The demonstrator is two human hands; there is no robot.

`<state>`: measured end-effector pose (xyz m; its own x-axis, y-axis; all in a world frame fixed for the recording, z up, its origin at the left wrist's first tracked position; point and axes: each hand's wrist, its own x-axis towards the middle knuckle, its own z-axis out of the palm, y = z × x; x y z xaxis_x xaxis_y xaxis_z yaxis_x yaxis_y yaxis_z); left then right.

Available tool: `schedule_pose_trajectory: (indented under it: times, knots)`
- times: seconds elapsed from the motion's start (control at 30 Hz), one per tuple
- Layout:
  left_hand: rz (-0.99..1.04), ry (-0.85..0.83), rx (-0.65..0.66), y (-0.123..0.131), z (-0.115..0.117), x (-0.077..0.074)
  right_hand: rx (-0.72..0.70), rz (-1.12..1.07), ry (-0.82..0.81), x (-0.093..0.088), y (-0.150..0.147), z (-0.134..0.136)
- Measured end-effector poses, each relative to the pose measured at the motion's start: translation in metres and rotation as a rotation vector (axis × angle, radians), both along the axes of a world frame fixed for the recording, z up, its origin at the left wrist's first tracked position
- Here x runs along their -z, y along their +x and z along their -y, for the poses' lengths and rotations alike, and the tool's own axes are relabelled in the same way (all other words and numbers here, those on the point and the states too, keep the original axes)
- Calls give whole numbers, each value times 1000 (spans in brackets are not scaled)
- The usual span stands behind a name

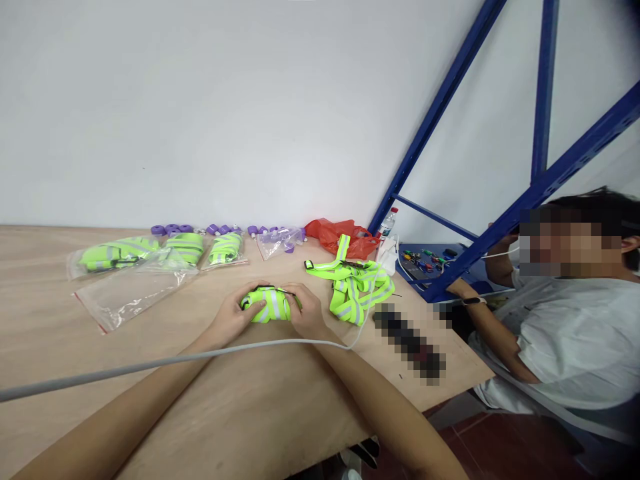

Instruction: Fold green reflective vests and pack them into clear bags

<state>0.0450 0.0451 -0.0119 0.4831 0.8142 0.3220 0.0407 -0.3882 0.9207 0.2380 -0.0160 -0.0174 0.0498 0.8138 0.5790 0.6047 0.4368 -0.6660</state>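
A rolled bundle of yellow-green reflective strap (271, 305) rests on the wooden table, gripped from both sides. My left hand (239, 312) wraps its left end, thumb across the front. Around the right end my right hand (306, 311) is closed. Black buckle parts show along the bundle's top. To the right lies a loose, unrolled reflective strap (353, 293) with black buckles. Three more rolled straps sit at the back left: one in a clear bag (120, 253), one in the middle (184, 249) and another bagged (225, 249). An open-looking clear bag (131, 297) lies flat before them.
Purple items (173, 229) line the wall beside a red plastic bag (345, 235) and a bottle (389, 222). A white cable (200, 355) crosses above the forearms. Blue metal framing (450, 87) stands right, near a seated person (580, 320). A blurred dark object lies on the table's right.
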Motion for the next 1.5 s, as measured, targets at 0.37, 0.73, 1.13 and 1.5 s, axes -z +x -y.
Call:
schedule_pose_trajectory:
  times: [0.37, 0.73, 1.13, 1.5]
  knots:
    - [2, 17, -2, -2, -2, 1, -127, 263, -43, 1, 10, 4]
    - [-21, 120, 22, -6, -2, 0, -161, 591, -31, -2, 7, 0]
    - [-163, 309, -10, -12, -3, 0, -70, 661, -43, 3, 1, -4]
    - [-495, 441, -121, -86, -28, -31, 45, 664, -134, -3, -3, 2]
